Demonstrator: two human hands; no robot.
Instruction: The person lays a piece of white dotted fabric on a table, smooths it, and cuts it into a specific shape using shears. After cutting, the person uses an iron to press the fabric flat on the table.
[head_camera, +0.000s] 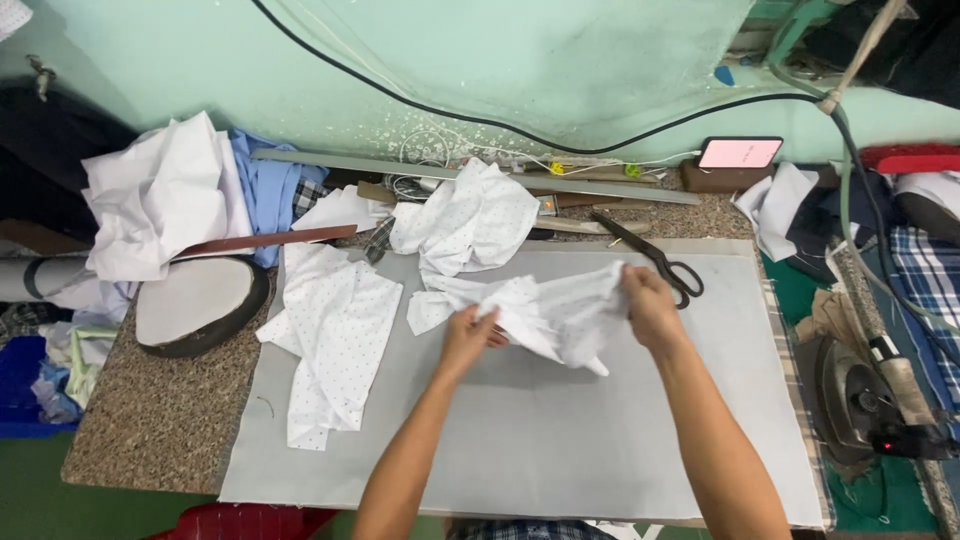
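cloth piece (560, 315) on mat (520, 440) — scissors (655, 260) behind, iron (865, 400) right

We hold one piece of white dotted cloth (560, 315) bunched and creased above the grey pad, gripped at its left and right ends, with one corner hanging down.

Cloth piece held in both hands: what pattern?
White cloth piece with small dark dots, seen in the head view.

light: even, bright, soft shadows | focus: sharp centre | edges: mild wide-angle bending
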